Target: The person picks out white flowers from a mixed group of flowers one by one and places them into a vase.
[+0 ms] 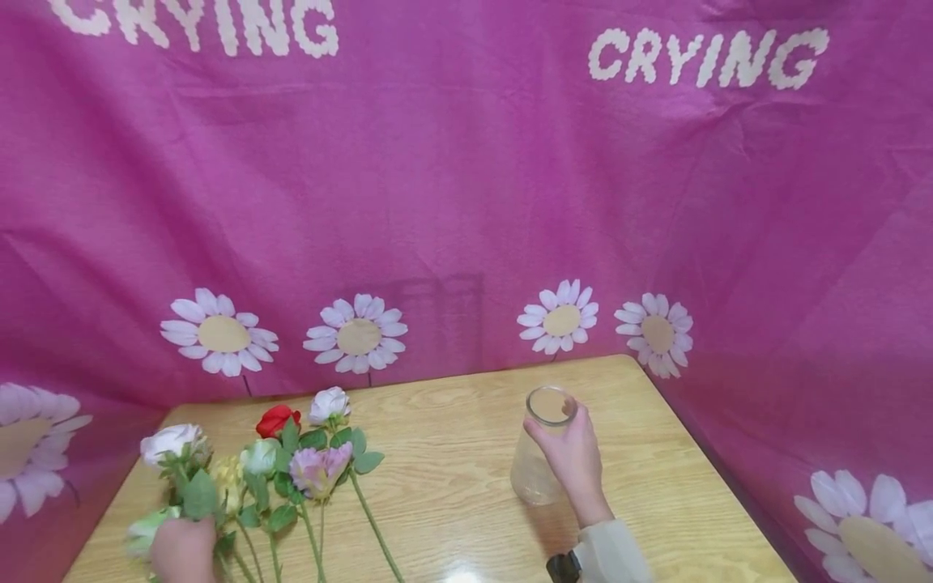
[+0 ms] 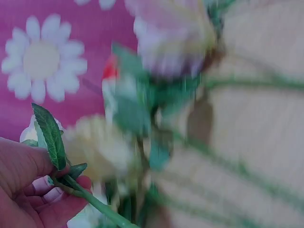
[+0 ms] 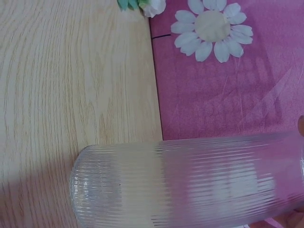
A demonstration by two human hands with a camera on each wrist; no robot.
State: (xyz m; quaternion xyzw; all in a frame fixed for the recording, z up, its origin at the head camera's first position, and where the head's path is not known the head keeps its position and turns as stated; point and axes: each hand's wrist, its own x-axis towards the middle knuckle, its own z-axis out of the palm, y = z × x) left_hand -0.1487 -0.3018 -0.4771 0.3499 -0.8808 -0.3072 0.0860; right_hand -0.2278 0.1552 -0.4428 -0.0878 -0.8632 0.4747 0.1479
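My left hand [image 1: 184, 551] pinches a green leafy flower stem [image 2: 102, 208] between thumb and fingers, at the left of the table. Right above that hand in the head view are a white rose [image 1: 173, 444] and a large leaf; a pale green-white bloom [image 1: 146, 530] lies beside it. At the right, my right hand [image 1: 576, 457] grips a clear ribbed glass vase [image 3: 190, 183] just below its rim, thumb on the near side. The vase stands upright, its wide mouth facing up, with no flowers in it.
Several artificial flowers lie on the wooden table [image 1: 445, 453]: a red rose [image 1: 277, 421], a lilac flower [image 1: 321, 470], another white rose [image 1: 330, 405], a pale green rose [image 1: 261, 456] and a yellow flower [image 1: 228, 479]. Their stems point to the near edge. A magenta daisy-print cloth [image 1: 437, 202] hangs behind.
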